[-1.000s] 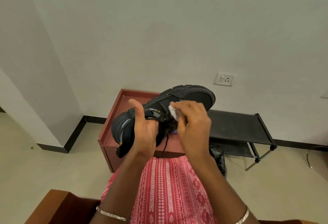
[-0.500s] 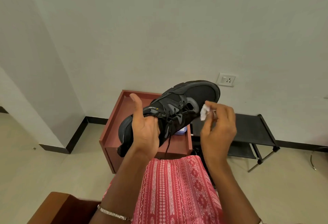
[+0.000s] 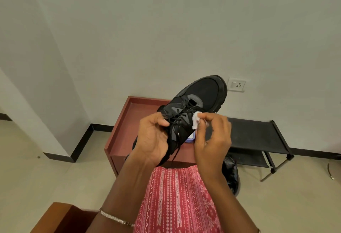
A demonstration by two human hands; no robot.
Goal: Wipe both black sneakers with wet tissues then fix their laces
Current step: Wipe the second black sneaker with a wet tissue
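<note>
I've got a white wall (image 3: pixel 166 29) behind, then a red-brown cabinet (image 3: pixel 127 122) w/ a black rack (image 3: pixel 258 133) beside it on the right. Black sneaker (image 3: pixel 201 94) is up in the air over the cabinet, toe pointing away, laces facing me. Left hand (image 3: pixel 153 140) grips it at the heel end, thumb curled onto the lace area. Right hand (image 3: pixel 212 138) pinches a small white tissue (image 3: pixel 195 123), pressed against the sneaker's right side by the laces. Lace end (image 3: pixel 175 153) dangles down.
</note>
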